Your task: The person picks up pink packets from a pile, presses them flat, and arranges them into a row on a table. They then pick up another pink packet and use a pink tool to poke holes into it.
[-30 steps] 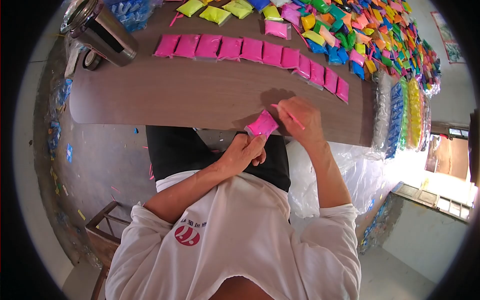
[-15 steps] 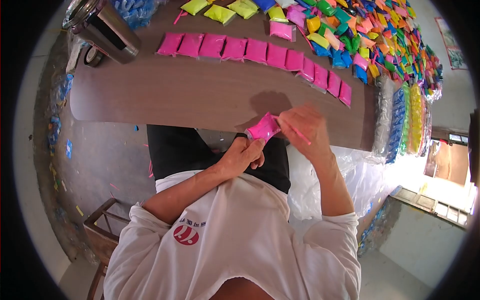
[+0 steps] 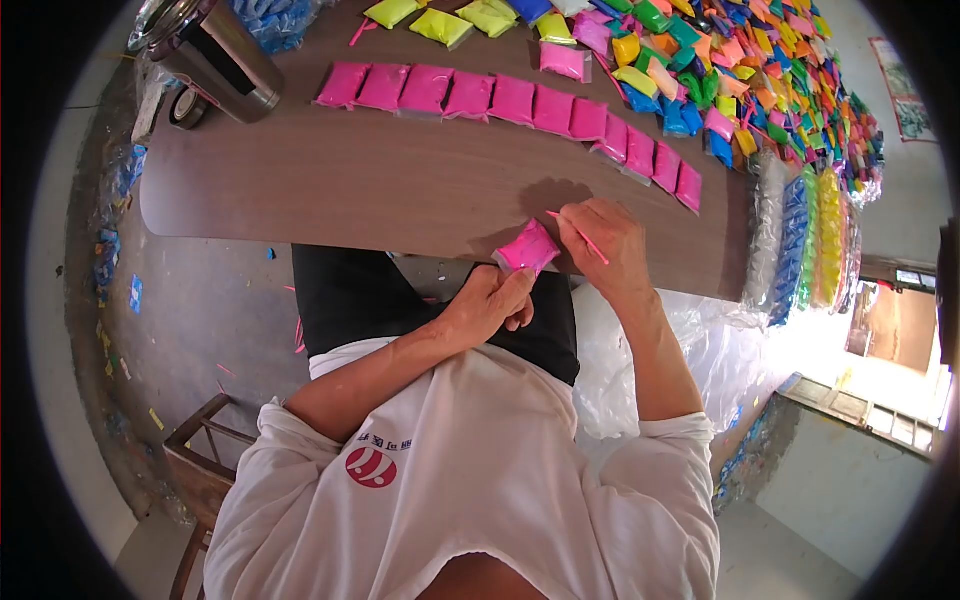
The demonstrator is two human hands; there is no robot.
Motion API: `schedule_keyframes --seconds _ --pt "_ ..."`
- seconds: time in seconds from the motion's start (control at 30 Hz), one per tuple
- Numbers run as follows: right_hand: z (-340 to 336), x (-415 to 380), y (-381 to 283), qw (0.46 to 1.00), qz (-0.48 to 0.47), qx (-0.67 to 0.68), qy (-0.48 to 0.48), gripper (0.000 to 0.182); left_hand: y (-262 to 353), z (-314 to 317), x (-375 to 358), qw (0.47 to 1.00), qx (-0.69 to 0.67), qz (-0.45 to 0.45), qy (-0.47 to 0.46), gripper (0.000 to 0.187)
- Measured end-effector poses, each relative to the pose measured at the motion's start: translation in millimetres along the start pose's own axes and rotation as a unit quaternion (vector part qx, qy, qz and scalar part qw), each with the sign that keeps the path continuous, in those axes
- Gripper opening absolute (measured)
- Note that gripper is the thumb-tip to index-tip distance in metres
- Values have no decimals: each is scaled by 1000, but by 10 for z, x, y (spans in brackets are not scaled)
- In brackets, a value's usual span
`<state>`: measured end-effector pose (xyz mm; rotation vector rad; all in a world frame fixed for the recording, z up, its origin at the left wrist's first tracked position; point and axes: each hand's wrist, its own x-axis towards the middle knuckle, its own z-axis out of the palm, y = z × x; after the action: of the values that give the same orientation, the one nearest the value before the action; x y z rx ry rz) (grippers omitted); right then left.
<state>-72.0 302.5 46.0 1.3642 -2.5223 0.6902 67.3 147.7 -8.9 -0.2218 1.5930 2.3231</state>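
Near the front edge of the brown table (image 3: 300, 195), my left hand (image 3: 492, 302) pinches a pink packet (image 3: 529, 247) by its lower end, thumb on top. The packet is a small clear bag filled with bright pink stuff. To its right, my right hand (image 3: 608, 246) is closed around a thin pink stick (image 3: 580, 238) that slants across the fingers. A gap separates the stick from the packet. Beyond both hands, a curved row of similar pink packets (image 3: 513, 100) lies across the table.
A heap of many-coloured packets (image 3: 740, 70) covers the far right, with yellow packets (image 3: 440, 28) at the back. A steel flask (image 3: 215, 65) stands at the left beside a roll of tape (image 3: 188, 108). Stacked clear-bagged strips (image 3: 795, 240) line the right edge.
My right hand has drawn slightly away from the packet and now shows without blur, the stick still in its fingers. The packet has tilted a little in my left hand.
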Motion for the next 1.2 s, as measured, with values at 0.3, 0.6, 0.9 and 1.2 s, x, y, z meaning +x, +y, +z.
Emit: schedule_keyframes --seconds 0.3,0.6,0.9,1.2 --pt "31 28 -88 999 -29 -35 -28 13 -51 -19 6 1000 0 9 1 57" --pt "34 -30 -79 1000 5 27 -13 13 -15 -34 -7 999 31 13 4 58" --pt "-19 -74 -227 999 1 17 -28 14 -99 -47 -13 999 30 15 6 63" --pt "-107 -401 -389 899 316 285 104 25 -108 -65 -35 994 108 11 9 62"
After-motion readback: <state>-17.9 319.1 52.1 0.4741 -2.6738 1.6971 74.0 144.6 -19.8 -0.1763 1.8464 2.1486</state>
